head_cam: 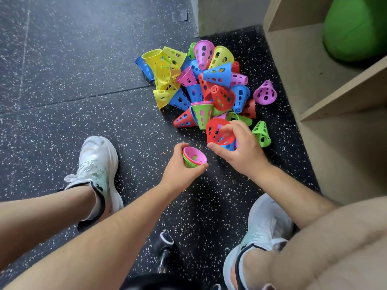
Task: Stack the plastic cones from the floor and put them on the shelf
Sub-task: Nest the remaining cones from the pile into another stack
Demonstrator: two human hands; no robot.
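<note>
Red cone (217,133), pinched by our right hand (243,147) at the near edge of the floor pile (209,84); our left hand (178,170) curls round a short pink-and-green stack (194,158) (mouth up). We judge a tilted entry could jam it, or a loose pinch drop it; the shelf (339,101) stands at right.

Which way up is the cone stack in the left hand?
Wide end up: the stack in the left hand shows the pink cone's hollow inside.
</note>
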